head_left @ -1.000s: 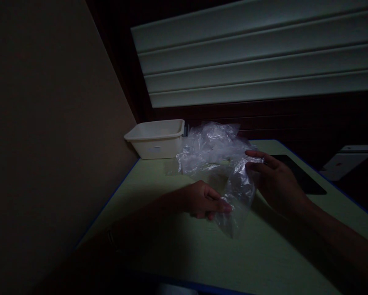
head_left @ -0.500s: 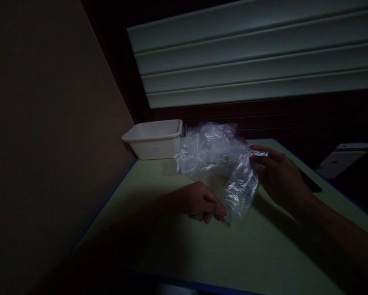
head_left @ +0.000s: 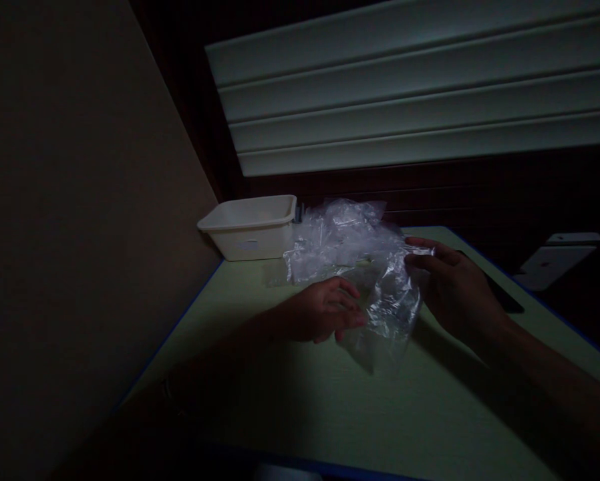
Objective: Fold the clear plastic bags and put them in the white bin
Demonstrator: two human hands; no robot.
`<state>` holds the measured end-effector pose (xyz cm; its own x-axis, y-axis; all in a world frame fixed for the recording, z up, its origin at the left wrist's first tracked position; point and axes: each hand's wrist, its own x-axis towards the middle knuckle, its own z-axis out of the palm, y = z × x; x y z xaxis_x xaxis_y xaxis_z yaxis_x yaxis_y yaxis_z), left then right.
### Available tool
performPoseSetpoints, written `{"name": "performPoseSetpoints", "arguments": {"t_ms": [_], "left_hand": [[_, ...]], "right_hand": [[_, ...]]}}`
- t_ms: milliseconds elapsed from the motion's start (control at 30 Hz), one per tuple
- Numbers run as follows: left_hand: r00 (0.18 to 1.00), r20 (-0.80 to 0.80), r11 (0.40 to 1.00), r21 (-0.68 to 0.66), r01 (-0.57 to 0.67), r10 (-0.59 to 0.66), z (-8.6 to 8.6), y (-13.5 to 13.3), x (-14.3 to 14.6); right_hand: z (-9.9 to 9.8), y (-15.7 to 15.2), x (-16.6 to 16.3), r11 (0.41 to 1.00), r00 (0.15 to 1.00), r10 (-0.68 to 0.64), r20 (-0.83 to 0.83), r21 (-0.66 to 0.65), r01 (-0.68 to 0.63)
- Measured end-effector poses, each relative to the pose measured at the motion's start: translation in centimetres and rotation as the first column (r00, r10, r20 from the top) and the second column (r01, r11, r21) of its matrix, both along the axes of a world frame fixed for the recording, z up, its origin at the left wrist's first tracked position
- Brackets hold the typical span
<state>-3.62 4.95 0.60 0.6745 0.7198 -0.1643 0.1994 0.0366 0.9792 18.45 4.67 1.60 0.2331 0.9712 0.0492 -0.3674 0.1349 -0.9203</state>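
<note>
A clear plastic bag (head_left: 397, 300) hangs from my right hand (head_left: 455, 284), whose thumb and fingers pinch its upper right edge. Its loose lower corner dangles over the pale green table. My left hand (head_left: 333, 310) is at the bag's left side, fingers curved and apart, with nothing gripped; whether a fingertip touches the film I cannot tell. Behind both hands spreads a heap of crumpled clear plastic (head_left: 340, 234), and where it meets the held bag is hard to make out.
A white plastic tub (head_left: 250, 230) stands at the table's back left, by the wall. Under my right wrist lies a dark flat object (head_left: 505, 297). Beyond the right edge is a white device (head_left: 555, 264). The table (head_left: 380, 427) has a blue edge.
My left hand has let go of the bag's lower corner, opened its fingers and moved slightly up. My right hand keeps its pinch, almost still.
</note>
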Motion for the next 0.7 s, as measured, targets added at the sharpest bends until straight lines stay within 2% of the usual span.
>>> {"name": "performPoseSetpoints", "arguments": {"t_ms": [100,233,500,700], "left_hand": [[0.994,-0.105,0.999,-0.019,-0.044,0.042,-0.8,0.0,0.4],[0.981,-0.196,0.999,-0.032,-0.018,0.011,-1.5,0.0,0.6],[0.976,-0.199,0.996,-0.037,0.086,-0.092,-0.7,-0.1,0.3],[0.951,-0.289,0.994,-0.049,0.102,-0.112,-0.6,0.0,0.0]], "right_hand": [[-0.1,0.0,0.0,1.000,1.000,0.011,0.010,0.002,-0.011],[-0.1,0.0,0.0,1.000,0.999,0.001,0.041,-0.009,0.000],[-0.2,-0.1,0.1,1.000,0.999,-0.009,0.048,-0.019,0.010],[-0.4,0.3,0.2,1.000,0.999,-0.021,0.048,-0.005,0.022]]}}
